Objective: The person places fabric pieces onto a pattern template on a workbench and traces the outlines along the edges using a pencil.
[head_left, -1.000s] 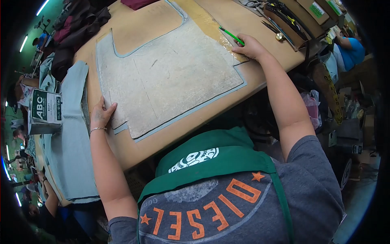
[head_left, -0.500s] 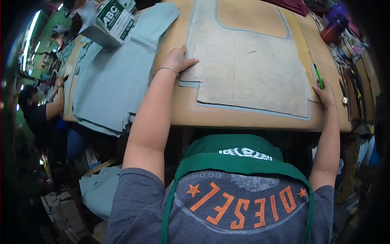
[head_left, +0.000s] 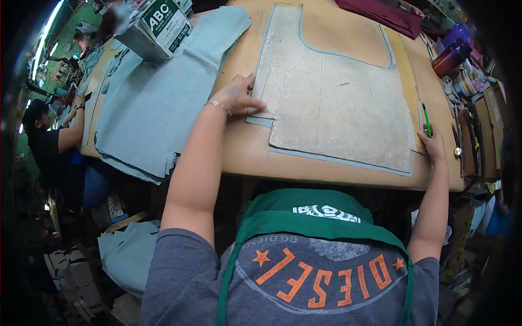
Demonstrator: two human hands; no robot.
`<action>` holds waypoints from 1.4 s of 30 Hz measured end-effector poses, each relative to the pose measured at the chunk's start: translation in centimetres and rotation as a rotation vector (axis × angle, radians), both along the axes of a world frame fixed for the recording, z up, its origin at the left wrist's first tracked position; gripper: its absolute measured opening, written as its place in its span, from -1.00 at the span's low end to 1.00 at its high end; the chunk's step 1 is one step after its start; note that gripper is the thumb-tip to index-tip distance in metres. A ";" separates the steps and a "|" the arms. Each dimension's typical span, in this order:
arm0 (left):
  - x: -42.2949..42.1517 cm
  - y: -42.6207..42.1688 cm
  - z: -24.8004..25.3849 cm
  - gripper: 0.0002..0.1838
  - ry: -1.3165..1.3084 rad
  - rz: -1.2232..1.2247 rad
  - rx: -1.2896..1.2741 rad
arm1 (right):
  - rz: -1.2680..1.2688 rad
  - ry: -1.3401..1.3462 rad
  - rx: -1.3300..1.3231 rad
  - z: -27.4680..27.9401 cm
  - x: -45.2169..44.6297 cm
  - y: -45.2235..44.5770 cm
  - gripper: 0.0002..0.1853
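Observation:
A large pale grey, worn pattern template (head_left: pixel 348 103) with a cut-out at the far side lies flat on the table. Light blue sheet material (head_left: pixel 337 159) shows from beneath along its edges. At the template's left edge rests my left hand (head_left: pixel 239 96), thumb stretched over the surface and apart from the fingers. My right hand (head_left: pixel 433 144) is by the template's right edge, its fingers closed around a green pencil (head_left: pixel 427 120) that points up and away. Part of the right fingers is hidden from view.
Left on the wooden table (head_left: pixel 244 160) lies a stack of light blue sheets (head_left: pixel 157 103) with an ABC-labelled can (head_left: pixel 157 32) on it. Dark red cloth (head_left: pixel 380 15), a tumbler (head_left: pixel 451 58) and scissors (head_left: pixel 457 144) sit farther right. Another person (head_left: pixel 51 136) works at the left.
The whole view has tilted, so the table and template appear slightly lower. Both hands keep nearly the same places on the template, the pencil still in the right one.

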State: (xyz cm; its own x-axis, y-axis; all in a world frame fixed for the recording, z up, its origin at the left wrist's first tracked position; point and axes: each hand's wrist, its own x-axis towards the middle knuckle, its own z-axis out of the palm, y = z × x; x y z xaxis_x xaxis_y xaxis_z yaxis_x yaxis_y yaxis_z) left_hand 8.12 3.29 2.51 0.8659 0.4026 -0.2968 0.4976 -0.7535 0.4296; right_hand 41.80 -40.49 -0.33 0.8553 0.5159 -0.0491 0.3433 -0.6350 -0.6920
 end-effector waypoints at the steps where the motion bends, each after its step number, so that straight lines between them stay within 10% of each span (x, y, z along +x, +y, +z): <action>1: -0.5 0.2 0.2 -0.11 0.038 -0.037 -0.090 | 0.003 0.005 0.004 0.0 0.1 -0.1 -0.68; 7: -3.9 -2.4 -0.9 -0.19 -0.282 -0.003 0.042 | -0.042 -0.019 -0.002 0.1 -0.5 0.0 -0.69; 34: -3.7 -2.6 -0.2 -0.21 -0.234 -0.060 0.006 | 0.011 -0.255 -0.162 0.6 -1.1 -0.1 -0.63; 42: -3.5 -2.7 0.1 -0.18 -0.178 -0.074 0.021 | 0.034 0.033 -0.103 1.9 -1.3 -0.5 -0.66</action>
